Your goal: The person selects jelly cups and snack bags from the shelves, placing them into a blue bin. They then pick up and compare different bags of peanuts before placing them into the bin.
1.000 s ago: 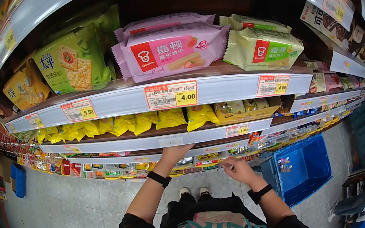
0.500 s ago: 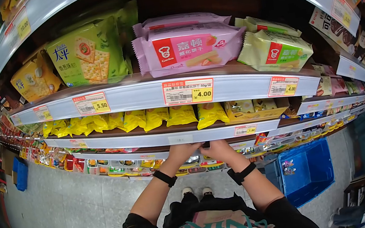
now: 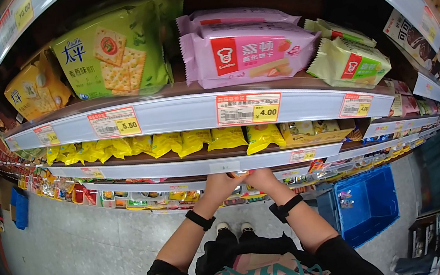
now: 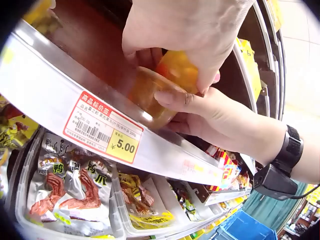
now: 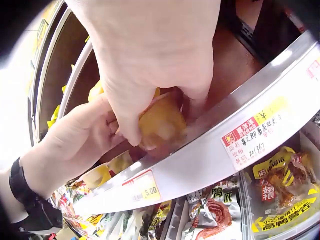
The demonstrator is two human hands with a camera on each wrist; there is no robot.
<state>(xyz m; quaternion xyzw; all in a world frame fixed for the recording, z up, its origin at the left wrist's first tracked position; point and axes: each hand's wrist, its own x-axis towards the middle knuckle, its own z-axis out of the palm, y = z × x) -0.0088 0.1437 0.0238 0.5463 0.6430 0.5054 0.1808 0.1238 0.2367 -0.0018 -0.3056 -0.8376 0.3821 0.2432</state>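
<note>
Both hands meet at the lip of a low shelf in the head view, the left hand (image 3: 218,187) beside the right hand (image 3: 262,180). Between them shows a bit of an orange-topped item (image 3: 241,173). In the left wrist view, the left hand (image 4: 187,32) reaches from above and grips a yellow fruit jelly cup (image 4: 178,70). The right hand (image 4: 220,112) holds its translucent, amber-tinted part (image 4: 152,95), thumb across its side. Seen from the right wrist, the right hand's fingers curl round the cup (image 5: 161,122). I cannot tell whether this is one cup or two together.
A shelf edge with a 5.00 price tag (image 4: 102,127) runs just below the hands. Bins of packaged duck snacks (image 4: 70,185) stand underneath. Shelves of yellow bags (image 3: 226,138) and wafer packs (image 3: 253,51) rise above. A blue crate (image 3: 367,204) stands on the floor at right.
The right hand has moved up and left from beside the shelf to join the left hand. An orange-topped item now shows between them. The upper shelf packs have shifted right in view.
</note>
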